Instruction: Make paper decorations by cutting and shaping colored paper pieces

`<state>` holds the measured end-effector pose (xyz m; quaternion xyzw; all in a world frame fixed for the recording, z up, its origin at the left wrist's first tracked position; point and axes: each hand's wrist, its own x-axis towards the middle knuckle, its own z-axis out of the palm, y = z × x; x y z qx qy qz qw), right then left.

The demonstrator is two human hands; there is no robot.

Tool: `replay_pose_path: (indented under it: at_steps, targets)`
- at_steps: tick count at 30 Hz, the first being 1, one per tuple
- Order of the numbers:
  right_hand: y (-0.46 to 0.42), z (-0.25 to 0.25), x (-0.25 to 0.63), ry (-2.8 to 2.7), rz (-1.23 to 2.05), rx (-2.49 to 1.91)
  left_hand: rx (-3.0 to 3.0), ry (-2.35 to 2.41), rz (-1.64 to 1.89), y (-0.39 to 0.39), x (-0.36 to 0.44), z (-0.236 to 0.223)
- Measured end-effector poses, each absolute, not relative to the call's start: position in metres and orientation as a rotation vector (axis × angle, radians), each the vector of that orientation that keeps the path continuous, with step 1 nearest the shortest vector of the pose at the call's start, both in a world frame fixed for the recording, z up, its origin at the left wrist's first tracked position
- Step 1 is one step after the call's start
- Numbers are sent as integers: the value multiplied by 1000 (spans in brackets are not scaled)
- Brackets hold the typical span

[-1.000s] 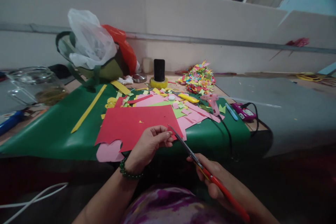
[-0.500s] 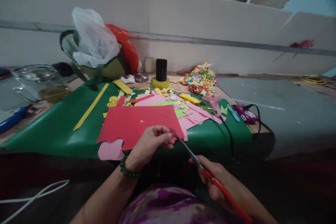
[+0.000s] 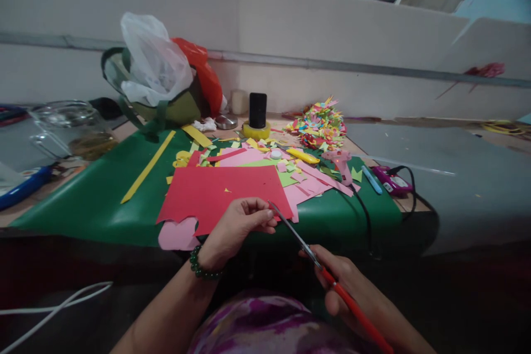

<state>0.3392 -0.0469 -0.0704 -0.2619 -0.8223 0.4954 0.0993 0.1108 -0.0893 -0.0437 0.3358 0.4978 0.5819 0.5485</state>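
Observation:
My left hand [image 3: 238, 227], with a green bead bracelet on the wrist, pinches something small and red at its fingertips, just at the near edge of the large red paper sheet [image 3: 219, 193]. My right hand [image 3: 338, 279] grips red-handled scissors [image 3: 315, 260]. Their thin blades point up-left and their tip meets my left fingertips. A pink sheet [image 3: 178, 235] sticks out from under the red one. Both lie on a green mat [image 3: 91, 199] that covers the table.
Paper scraps and strips litter the mat. A pink glue gun [image 3: 338, 163] with a black cord, a yellow cutter [image 3: 302, 155], a black cylinder on yellow tape [image 3: 257, 116], a colourful scrap pile [image 3: 321, 121], plastic bags [image 3: 161, 74] and a glass jug [image 3: 70, 130] stand behind.
The view has drifted slightly, shifting everything a little to the right. Both hands keep their pose, with the scissor tip still at my left fingertips.

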Motion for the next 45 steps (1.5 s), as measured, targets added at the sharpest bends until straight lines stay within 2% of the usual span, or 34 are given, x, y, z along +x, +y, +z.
replay_pose_path:
  at_steps: [15,29,35,45]
  targets:
    - [-46,-72,336,-2436,1355,-812,801,1166,1451,-88,116,-50]
    - [-44,-82,337,-2385,1440,-757,542,1050,1640,-86,135,-58]
    - [-38,-88,357,-2349,1587,-744,751,1168,1471,-90,121,-53]
    - [-38,-75,357,-2390,1625,-839,927,1221,1235,-88,108,-38]
